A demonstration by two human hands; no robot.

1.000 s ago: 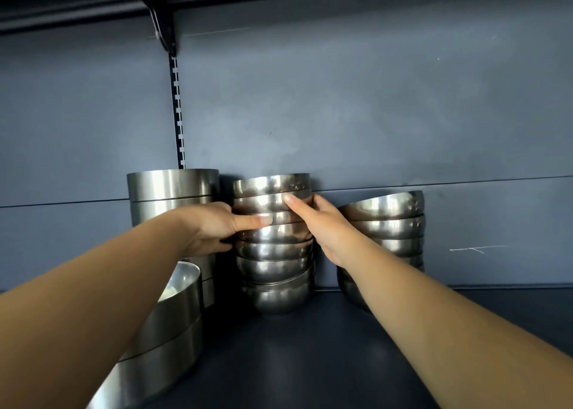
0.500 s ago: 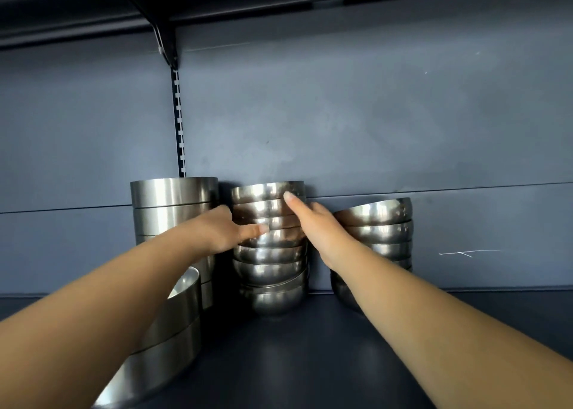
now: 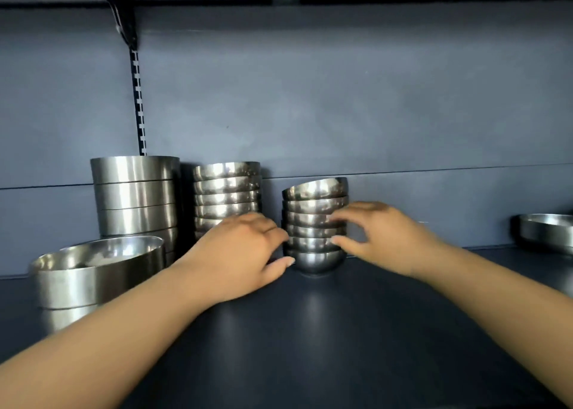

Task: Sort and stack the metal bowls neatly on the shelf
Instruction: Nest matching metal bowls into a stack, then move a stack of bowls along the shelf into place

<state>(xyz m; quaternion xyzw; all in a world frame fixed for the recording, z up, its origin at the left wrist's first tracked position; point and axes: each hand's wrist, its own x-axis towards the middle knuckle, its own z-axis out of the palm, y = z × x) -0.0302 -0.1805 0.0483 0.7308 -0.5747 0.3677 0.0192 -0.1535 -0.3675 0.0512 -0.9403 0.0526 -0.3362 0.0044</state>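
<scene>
Dark shelf (image 3: 310,331), grey back wall (image 3: 341,98); both hands (image 3: 238,253) (image 3: 381,238) loosely open beside bowl stack (image 3: 314,219), holding nothing.

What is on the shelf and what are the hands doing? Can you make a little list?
tall stack: straight-sided bowls, far left
middle stack: round bowls, upright
right stack: round bowls, top one tilted
left hand: at the right stack's left side
right hand: fingers spread at its right side
far right: shallow dish

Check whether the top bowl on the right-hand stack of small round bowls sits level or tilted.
Tilted. The top bowl sits askew on the right-hand stack: its rim slopes, left edge lower than right, while the bowls beneath lie roughly level.
</scene>
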